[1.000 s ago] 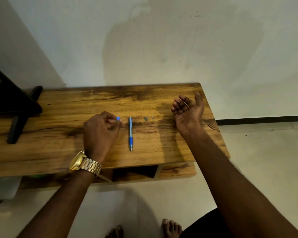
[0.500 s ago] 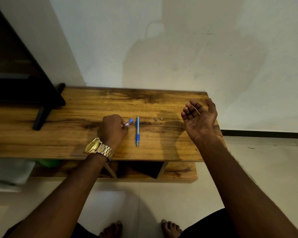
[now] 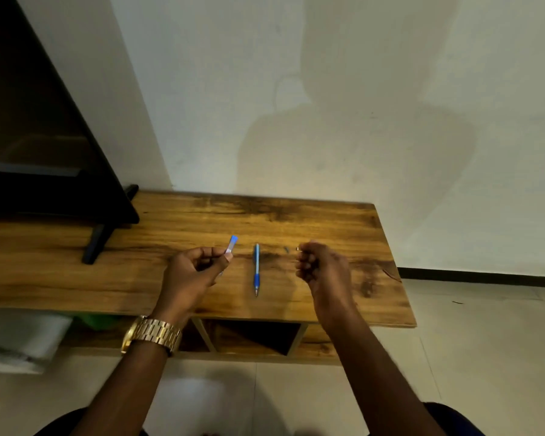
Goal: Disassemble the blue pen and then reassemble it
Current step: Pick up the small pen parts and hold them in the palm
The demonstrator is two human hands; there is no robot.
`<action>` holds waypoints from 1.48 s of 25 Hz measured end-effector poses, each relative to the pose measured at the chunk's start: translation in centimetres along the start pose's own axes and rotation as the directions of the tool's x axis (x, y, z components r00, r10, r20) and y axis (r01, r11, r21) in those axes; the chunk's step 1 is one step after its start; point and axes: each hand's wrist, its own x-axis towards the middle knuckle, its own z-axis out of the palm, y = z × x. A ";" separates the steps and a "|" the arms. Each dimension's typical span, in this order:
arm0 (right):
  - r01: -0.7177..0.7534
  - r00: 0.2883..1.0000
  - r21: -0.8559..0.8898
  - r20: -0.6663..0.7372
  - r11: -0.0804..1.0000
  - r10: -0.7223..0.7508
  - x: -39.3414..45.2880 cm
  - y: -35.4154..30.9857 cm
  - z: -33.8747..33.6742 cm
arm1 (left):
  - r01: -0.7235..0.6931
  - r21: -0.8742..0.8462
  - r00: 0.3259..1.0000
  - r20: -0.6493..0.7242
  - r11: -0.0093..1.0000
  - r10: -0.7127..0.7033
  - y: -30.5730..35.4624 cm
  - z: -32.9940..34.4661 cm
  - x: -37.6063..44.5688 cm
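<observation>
The blue pen barrel (image 3: 256,269) lies on the wooden table (image 3: 343,221), tip toward me, between my hands. My left hand (image 3: 195,272) is raised just left of it and pinches a short pen piece with a blue end (image 3: 232,243) that points up and away. My right hand (image 3: 320,269) is curled palm-down just right of the barrel, fingers closed; the thin pen piece it carried is hidden inside. Its fingertips touch a tiny metal part (image 3: 297,248) on the table. Another small grey part (image 3: 286,249) lies between that and the barrel.
A black screen on a black stand (image 3: 96,243) occupies the table's left end. Open cubbies (image 3: 255,336) sit under the tabletop. The wall runs right behind the table. The table's right edge is near my right hand, with tiled floor beyond.
My right hand turned from palm-up and open to palm-down and closed, and came down left toward the small parts. My left hand lifted the blue-ended piece. The camera tilted up.
</observation>
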 end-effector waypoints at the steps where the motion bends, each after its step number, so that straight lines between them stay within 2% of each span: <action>1: 0.060 0.997 -0.153 0.051 0.986 -0.053 -0.4 0.9 0.7 | 0.000 -0.039 1.000 0.010 0.999 0.001 -0.1 0.1 -0.5; 3: 0.163 0.978 -0.328 0.177 0.930 -0.109 -0.7 2.2 1.9 | -0.018 -0.069 0.998 0.057 0.997 0.022 -0.5 0.8 -1.1; 5: 0.227 0.959 -0.379 0.245 0.897 -0.139 0.0 2.4 2.7 | -0.047 -0.037 0.993 0.103 0.998 0.051 -0.6 1.7 -0.7; 9: 0.251 0.952 -0.424 0.269 0.870 -0.143 2.8 2.0 2.4 | -0.101 0.046 0.972 0.217 0.994 0.088 -0.2 2.6 0.4; 15: 0.278 0.941 -0.514 0.315 0.811 -0.123 4.6 2.0 2.0 | -0.080 0.069 0.973 0.220 0.994 0.063 -0.3 3.1 1.6; 20: 0.379 0.898 -0.667 0.433 0.641 -0.080 4.6 1.7 1.9 | -0.071 0.112 0.961 0.275 0.991 0.038 -0.8 3.2 2.0; 24: 0.362 0.931 -0.651 0.292 0.667 -0.220 5.6 0.7 0.9 | -0.037 0.044 0.972 0.234 0.998 0.026 -1.1 3.0 2.3; 25: 0.361 0.933 -0.678 0.257 0.640 -0.254 6.1 0.4 0.1 | -0.028 0.020 0.980 0.199 0.999 0.024 -1.2 2.8 2.5; 27: 0.334 0.939 -0.809 0.239 0.483 -0.249 6.8 0.4 -1.4 | -0.013 -0.019 0.992 0.127 1.000 0.016 -1.3 2.4 2.8; 29: 0.281 0.957 -0.910 0.243 0.304 -0.158 7.4 1.3 -2.3 | 0.002 -0.038 0.997 0.081 0.999 0.002 -1.3 2.2 3.1; 31: 0.259 0.965 -0.942 0.242 0.214 -0.104 7.9 2.2 -2.6 | 0.013 -0.048 0.998 0.063 0.999 -0.010 -1.3 2.2 3.4; 33: 0.257 0.965 -0.949 0.241 0.184 -0.101 8.2 2.6 -2.5 | 0.019 -0.047 0.998 0.067 0.999 -0.016 -1.4 2.2 3.4; 37: 0.240 0.968 -0.938 0.212 0.250 -0.137 7.9 2.6 -2.6 | 0.025 -0.040 0.995 0.102 0.999 -0.021 -1.4 2.3 3.1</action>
